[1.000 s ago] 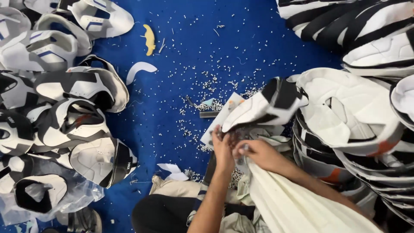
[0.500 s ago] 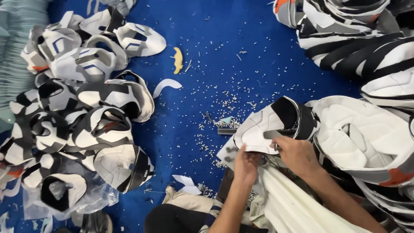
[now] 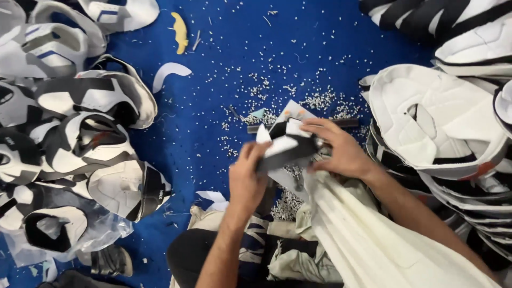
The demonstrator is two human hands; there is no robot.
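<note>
Single head-worn view, steeply downward, close above blue floor [image 3: 213,117] and lap.

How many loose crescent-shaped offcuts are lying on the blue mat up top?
2: a yellow crescent offcut near the top edge, and a white crescent offcut below it beside the left pile of shoe uppers. More may be hidden under the piles.

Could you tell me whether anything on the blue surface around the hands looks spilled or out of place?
Yes: small white bits are scattered across the blue surface, thickest near the hands, and a yellow offcut and a white offcut lie loose beside the piles.
</note>
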